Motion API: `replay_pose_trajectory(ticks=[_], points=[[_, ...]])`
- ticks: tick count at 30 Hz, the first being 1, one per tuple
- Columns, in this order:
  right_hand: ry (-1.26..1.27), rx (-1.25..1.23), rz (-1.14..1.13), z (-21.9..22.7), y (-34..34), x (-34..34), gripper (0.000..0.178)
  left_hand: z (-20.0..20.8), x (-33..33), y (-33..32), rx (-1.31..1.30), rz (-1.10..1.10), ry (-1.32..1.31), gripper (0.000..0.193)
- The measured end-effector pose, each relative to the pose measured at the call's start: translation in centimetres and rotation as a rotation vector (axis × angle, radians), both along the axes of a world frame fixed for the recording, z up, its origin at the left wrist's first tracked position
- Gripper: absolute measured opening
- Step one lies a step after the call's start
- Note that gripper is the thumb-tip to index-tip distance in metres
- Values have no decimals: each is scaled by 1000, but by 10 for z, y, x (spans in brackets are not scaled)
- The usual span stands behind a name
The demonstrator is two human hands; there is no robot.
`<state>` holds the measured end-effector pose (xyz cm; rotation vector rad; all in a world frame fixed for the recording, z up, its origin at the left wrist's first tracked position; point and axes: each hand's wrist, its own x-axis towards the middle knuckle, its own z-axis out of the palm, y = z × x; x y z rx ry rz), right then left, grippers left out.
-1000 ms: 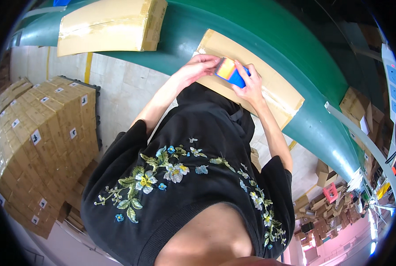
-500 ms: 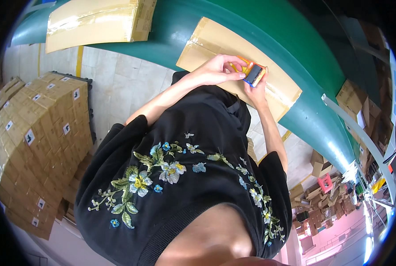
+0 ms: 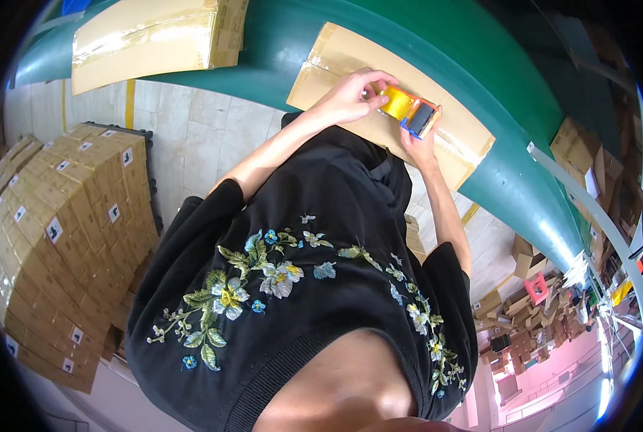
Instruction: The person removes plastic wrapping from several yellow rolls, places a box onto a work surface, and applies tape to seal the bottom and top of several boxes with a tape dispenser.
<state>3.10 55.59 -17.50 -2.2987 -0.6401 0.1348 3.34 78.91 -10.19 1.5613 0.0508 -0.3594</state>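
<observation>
My right hand (image 3: 422, 146) grips a small tape dispenser (image 3: 418, 119) with blue and orange edges and a dark block in its middle. From its left side shows shiny yellow tape (image 3: 395, 104); I cannot tell how much is roll and how much is drawn-out strip. My left hand (image 3: 351, 99) has curled fingers, thumb and fingertips closed at the tape's left edge. Both hands are over a flat, closed cardboard box (image 3: 357, 57) with clear tape on its top, lying in front of me on the green surface.
The curved green conveyor-like surface (image 3: 278, 43) carries another taped carton (image 3: 148, 39) at the left. Left of me stands a tall stack of labelled cartons (image 3: 69, 223) on a dark pallet. A grey metal rail (image 3: 588, 201) and a heap of loose cardboard (image 3: 537, 317) are at the right.
The dispenser has shifted slightly right and turned, and more yellow tape shows between it and my left hand. My left hand has moved a little up and left, away from the dispenser.
</observation>
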Motion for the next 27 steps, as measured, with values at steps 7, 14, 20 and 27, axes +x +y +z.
replay_pose_trajectory(ticks=[7, 14, 20, 27], points=[[-29, -26, 59, 1, 0, 4, 56, -23, 30, 5, -95, -245, 191, 29], [3, 33, 36, 1, 1, 2, 49, -22, 63, 11, -142, -446, 423, 29], [108, 114, -29, 8, 8, 4, 52, -30, 69, 14, -179, -476, 501, 23], [-20, 36, 19, 1, 5, 2, 50, -19, 63, 11, -125, -396, 464, 18]])
